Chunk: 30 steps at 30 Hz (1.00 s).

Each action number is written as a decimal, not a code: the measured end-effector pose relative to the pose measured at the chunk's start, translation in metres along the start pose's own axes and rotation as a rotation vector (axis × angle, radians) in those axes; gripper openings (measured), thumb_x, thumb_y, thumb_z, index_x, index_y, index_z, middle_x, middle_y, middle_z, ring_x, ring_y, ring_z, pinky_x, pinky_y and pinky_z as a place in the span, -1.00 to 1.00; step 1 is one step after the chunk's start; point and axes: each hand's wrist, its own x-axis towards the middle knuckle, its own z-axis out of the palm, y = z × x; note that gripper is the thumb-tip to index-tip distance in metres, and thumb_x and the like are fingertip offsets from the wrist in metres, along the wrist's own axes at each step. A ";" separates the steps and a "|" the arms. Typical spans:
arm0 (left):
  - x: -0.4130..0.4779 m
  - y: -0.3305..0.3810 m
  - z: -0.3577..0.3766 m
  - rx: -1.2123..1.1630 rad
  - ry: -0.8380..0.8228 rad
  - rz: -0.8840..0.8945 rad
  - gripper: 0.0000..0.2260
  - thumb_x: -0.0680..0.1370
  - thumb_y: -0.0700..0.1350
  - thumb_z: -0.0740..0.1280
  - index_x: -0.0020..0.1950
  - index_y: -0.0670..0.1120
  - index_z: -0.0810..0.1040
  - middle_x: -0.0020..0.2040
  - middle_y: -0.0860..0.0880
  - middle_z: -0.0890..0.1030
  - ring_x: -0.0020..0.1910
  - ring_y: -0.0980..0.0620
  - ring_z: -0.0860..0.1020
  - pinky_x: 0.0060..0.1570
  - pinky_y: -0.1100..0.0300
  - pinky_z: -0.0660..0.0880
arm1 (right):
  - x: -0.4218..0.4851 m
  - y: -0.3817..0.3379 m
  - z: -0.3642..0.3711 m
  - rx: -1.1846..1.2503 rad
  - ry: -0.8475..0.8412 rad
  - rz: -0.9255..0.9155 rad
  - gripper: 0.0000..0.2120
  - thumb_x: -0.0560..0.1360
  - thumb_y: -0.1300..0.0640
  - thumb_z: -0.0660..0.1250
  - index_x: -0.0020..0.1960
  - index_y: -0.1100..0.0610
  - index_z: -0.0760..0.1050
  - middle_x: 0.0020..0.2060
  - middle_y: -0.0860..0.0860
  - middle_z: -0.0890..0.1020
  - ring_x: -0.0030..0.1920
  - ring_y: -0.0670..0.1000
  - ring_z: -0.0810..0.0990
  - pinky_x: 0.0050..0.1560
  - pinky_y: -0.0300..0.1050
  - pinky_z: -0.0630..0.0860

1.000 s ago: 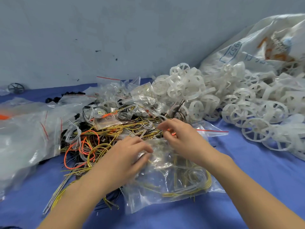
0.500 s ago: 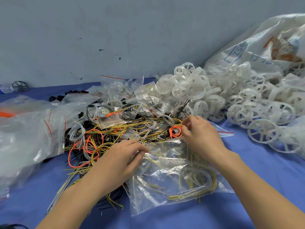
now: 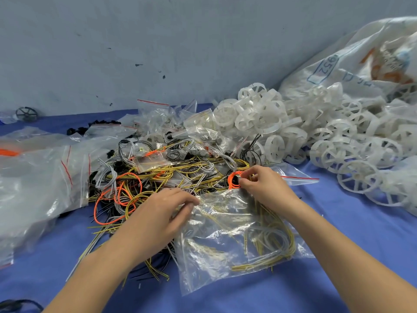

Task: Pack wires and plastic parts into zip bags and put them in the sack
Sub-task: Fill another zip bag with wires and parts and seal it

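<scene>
Wires are being loaded into a clear zip bag [image 3: 237, 240] lying at lower centre of the frame on a blue table cover [image 3: 352, 224]; yellow and grey wires are already seen inside it. The filling step is judged to be in hand, with sealing and the transfer to the sack not yet done.

The bag's mouth is held by the left hand [image 3: 167, 213] at centre frame, its fingers [image 3: 189, 199] curled close together and pinching the plastic edge. Just above the mouth, a small orange wire coil [image 3: 233, 180] is pinched between thumb and fingertips of the right hand [image 3: 264, 186], whose other fingers [image 3: 248, 177] are bent inward around it. The coil lies at the near edge of the tangled wire pile [image 3: 171, 172] at centre left.

The next move is judged to call for the coil to be freed from neighbouring strands and slid into the mouth while that mouth is held apart.

White plastic wheels [image 3: 293, 132] are heaped at centre right, against the white woven sack [image 3: 352, 62] at upper right. Spare zip bags [image 3: 33, 181] are piled at left.
</scene>
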 end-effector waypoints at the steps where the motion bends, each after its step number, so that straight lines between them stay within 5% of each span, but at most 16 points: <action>1: 0.000 0.000 0.000 0.001 -0.002 -0.001 -0.80 0.61 0.05 0.19 0.16 0.17 0.56 0.03 0.33 0.53 0.11 0.32 0.45 0.13 0.34 0.38 | 0.000 0.000 0.000 0.041 0.004 0.009 -0.85 0.54 -0.09 0.32 0.01 -0.03 0.55 -0.24 -0.13 0.63 -0.20 -0.11 0.60 -0.03 -0.01 0.54; 6: -0.001 0.001 0.003 0.008 -0.005 0.001 -0.80 0.62 0.05 0.20 0.16 0.18 0.56 0.01 0.34 0.53 0.10 0.33 0.45 0.13 0.35 0.37 | 0.001 -0.001 0.002 0.178 0.063 0.067 -0.80 0.49 -0.15 0.38 -0.13 -0.04 0.49 -0.27 -0.11 0.64 -0.13 -0.05 0.60 -0.03 0.03 0.51; 13: -0.002 0.003 0.004 -0.002 -0.007 0.009 -0.80 0.62 0.05 0.20 0.18 0.19 0.55 -0.01 0.36 0.52 0.10 0.33 0.45 0.13 0.35 0.38 | 0.003 -0.003 0.003 0.141 0.030 0.127 -0.72 0.49 -0.04 0.34 0.13 0.00 0.35 -0.23 -0.06 0.63 -0.11 0.00 0.59 -0.08 0.00 0.48; 17: -0.002 0.001 0.003 -0.003 0.002 0.002 -0.77 0.61 0.10 0.16 0.18 0.21 0.54 0.04 0.35 0.53 0.12 0.34 0.45 0.15 0.35 0.38 | 0.003 -0.001 -0.008 0.167 0.020 0.086 -0.79 0.47 -0.01 0.28 -0.14 0.07 0.63 -0.40 -0.05 0.67 -0.44 -0.10 0.49 -0.36 -0.14 0.38; 21: -0.003 0.002 0.002 -0.014 0.006 -0.006 -0.77 0.59 0.13 0.14 0.17 0.24 0.53 0.03 0.37 0.53 0.13 0.34 0.45 0.15 0.35 0.39 | 0.003 0.001 -0.015 0.215 0.036 0.063 -0.77 0.50 0.03 0.29 -0.25 0.03 0.65 -0.34 0.04 0.69 -0.60 -0.17 0.35 -0.50 -0.22 0.28; 24: -0.002 0.004 0.002 -0.018 0.009 -0.008 -0.79 0.61 0.09 0.17 0.17 0.23 0.54 0.04 0.36 0.52 0.12 0.34 0.45 0.15 0.33 0.39 | 0.002 0.001 -0.016 0.203 0.080 0.029 -0.89 0.52 0.07 0.29 -0.05 -0.04 0.59 -0.31 -0.05 0.67 -0.45 -0.18 0.49 -0.42 -0.20 0.36; 27: -0.001 0.008 0.005 -0.032 0.005 0.003 -0.78 0.62 0.07 0.16 0.18 0.18 0.55 0.09 0.34 0.50 0.15 0.33 0.44 0.18 0.31 0.39 | -0.002 -0.002 -0.016 0.105 0.078 -0.079 -0.66 0.51 0.13 0.26 0.26 -0.10 0.49 -0.31 -0.09 0.65 -0.32 -0.17 0.55 -0.32 -0.13 0.40; 30: -0.001 0.010 0.007 -0.040 -0.014 0.021 -0.76 0.63 0.06 0.16 0.19 0.15 0.56 0.12 0.32 0.48 0.17 0.31 0.44 0.24 0.23 0.40 | -0.005 -0.005 -0.013 -0.104 0.029 -0.159 -0.66 0.51 0.14 0.23 0.22 -0.12 0.55 -0.28 -0.11 0.66 -0.29 -0.12 0.53 -0.28 -0.12 0.41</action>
